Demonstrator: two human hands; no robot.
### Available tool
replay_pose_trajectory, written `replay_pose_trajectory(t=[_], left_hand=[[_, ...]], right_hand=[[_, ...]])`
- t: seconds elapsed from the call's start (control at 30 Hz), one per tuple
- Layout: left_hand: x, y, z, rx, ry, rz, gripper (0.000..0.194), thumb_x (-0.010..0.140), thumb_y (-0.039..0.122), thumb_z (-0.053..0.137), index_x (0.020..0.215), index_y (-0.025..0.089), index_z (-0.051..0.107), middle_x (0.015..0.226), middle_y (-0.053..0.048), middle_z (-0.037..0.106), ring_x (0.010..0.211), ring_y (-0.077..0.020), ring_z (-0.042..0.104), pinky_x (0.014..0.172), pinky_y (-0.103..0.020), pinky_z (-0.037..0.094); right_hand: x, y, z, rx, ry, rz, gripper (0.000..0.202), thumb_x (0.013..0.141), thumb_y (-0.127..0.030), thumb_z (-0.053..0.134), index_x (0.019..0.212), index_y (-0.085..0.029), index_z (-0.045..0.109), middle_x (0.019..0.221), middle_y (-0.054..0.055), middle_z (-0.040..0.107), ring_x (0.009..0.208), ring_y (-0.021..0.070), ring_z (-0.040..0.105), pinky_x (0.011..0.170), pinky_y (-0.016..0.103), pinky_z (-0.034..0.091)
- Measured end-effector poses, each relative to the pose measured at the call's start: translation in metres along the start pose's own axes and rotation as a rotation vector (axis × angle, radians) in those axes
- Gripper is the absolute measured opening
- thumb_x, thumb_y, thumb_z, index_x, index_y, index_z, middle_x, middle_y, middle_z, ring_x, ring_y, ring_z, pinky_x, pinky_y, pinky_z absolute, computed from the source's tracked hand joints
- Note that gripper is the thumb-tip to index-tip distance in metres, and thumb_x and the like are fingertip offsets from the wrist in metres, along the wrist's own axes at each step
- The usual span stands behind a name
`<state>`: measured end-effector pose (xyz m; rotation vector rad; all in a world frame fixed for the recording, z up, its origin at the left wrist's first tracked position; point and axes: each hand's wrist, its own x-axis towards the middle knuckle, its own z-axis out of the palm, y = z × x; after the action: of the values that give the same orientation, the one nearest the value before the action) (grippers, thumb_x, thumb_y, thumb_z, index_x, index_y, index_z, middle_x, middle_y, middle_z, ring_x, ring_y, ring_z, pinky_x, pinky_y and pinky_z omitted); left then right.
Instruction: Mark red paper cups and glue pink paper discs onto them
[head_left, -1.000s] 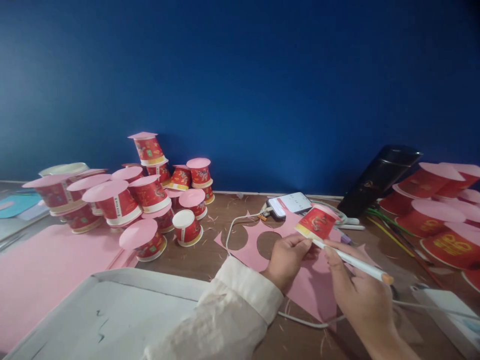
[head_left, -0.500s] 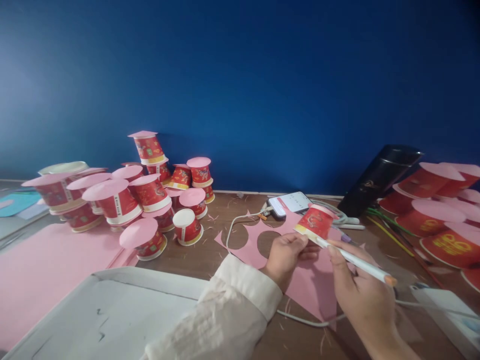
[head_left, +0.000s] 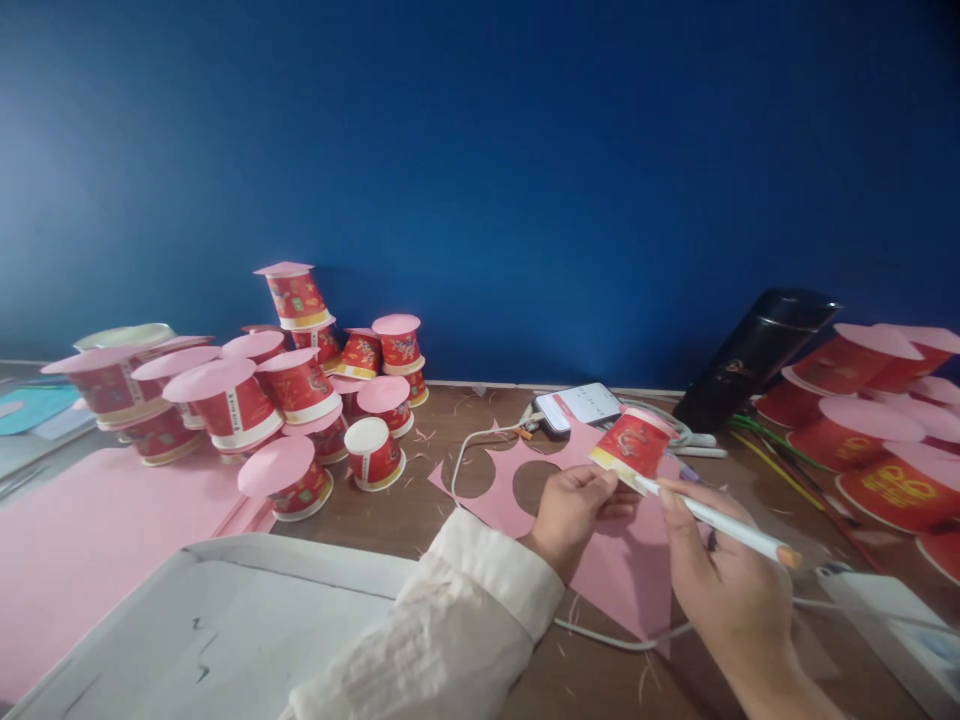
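Note:
My left hand (head_left: pixel 571 512) is closed on the rim of a red paper cup (head_left: pixel 634 442) with a dragon print, a yellow band and a pink top. The cup is tilted, its rim toward me. Between the fingers of my right hand (head_left: pixel 727 585) is a slim white pen (head_left: pixel 731 525) with an orange end. Its tip meets the yellow band near the cup's rim, or lies just in front of it; which one I cannot tell. Below the cup lies a pink paper sheet (head_left: pixel 619 570) with round holes cut from it.
Several red cups with pink paper discs (head_left: pixel 240 405) are stacked at left, beside pink sheets (head_left: pixel 97 540) and a white board (head_left: pixel 247 630). A phone (head_left: pixel 577 405) with a cable (head_left: pixel 457 455) lies behind my hands. A black bottle (head_left: pixel 754 355) and more cups (head_left: pixel 892 485) stand at right.
The pen's orange end has shifted slightly right, together with my right hand. The cup and my left hand are nearly still. The whole view has drifted a little.

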<state>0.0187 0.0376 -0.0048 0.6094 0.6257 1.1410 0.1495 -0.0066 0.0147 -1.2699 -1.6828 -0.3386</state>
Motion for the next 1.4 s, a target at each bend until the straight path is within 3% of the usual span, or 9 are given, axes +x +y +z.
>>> replay_pose_trajectory(t=[0.57, 0.8, 0.97, 1.23, 1.4], left_hand=[[0.001, 0.000, 0.000, -0.067, 0.023, -0.003, 0.056, 0.051, 0.054, 0.092, 0.078, 0.008, 0.072, 0.075, -0.009, 0.070, 0.067, -0.0137, 0.065, 0.072, -0.027, 0.053], [-0.002, 0.004, 0.003, -0.118, 0.047, -0.025, 0.054, 0.050, 0.052, 0.093, 0.075, 0.009, 0.070, 0.076, -0.009, 0.071, 0.072, -0.0163, 0.068, 0.069, -0.026, 0.053], [-0.002, 0.002, 0.002, -0.096, 0.030, -0.025, 0.053, 0.053, 0.051, 0.091, 0.077, 0.008, 0.071, 0.074, -0.009, 0.071, 0.070, -0.0158, 0.068, 0.069, -0.026, 0.053], [-0.002, 0.004, 0.003, -0.106, 0.037, -0.025, 0.060, 0.045, 0.056, 0.092, 0.076, 0.008, 0.072, 0.071, -0.008, 0.068, 0.069, -0.0168, 0.066, 0.070, -0.029, 0.052], [-0.002, 0.004, 0.003, -0.107, 0.031, -0.032, 0.058, 0.049, 0.056, 0.090, 0.077, 0.008, 0.071, 0.073, -0.010, 0.070, 0.068, -0.0171, 0.066, 0.073, -0.030, 0.052]], right_hand=[[0.000, -0.002, 0.000, 0.014, -0.021, -0.033, 0.017, 0.094, -0.030, 0.056, 0.097, -0.018, 0.067, 0.085, 0.005, 0.072, 0.078, 0.0166, 0.070, 0.076, 0.026, 0.053], [0.000, -0.001, -0.007, -0.056, 0.055, 0.007, 0.021, 0.095, -0.032, 0.054, 0.099, -0.017, 0.067, 0.089, 0.008, 0.073, 0.086, 0.0203, 0.070, 0.080, 0.031, 0.052], [0.002, -0.003, -0.005, -0.095, 0.004, -0.028, 0.022, 0.096, -0.035, 0.052, 0.097, -0.018, 0.067, 0.088, 0.007, 0.073, 0.082, 0.0193, 0.071, 0.073, 0.028, 0.052], [0.006, -0.001, -0.002, -0.223, 0.029, -0.085, 0.031, 0.096, -0.041, 0.051, 0.091, -0.016, 0.069, 0.078, 0.008, 0.074, 0.070, 0.0205, 0.071, 0.058, 0.028, 0.049], [0.010, -0.004, -0.006, -0.214, 0.045, -0.118, 0.030, 0.097, -0.039, 0.049, 0.088, -0.018, 0.068, 0.079, 0.009, 0.074, 0.077, 0.0245, 0.073, 0.074, 0.035, 0.054]])
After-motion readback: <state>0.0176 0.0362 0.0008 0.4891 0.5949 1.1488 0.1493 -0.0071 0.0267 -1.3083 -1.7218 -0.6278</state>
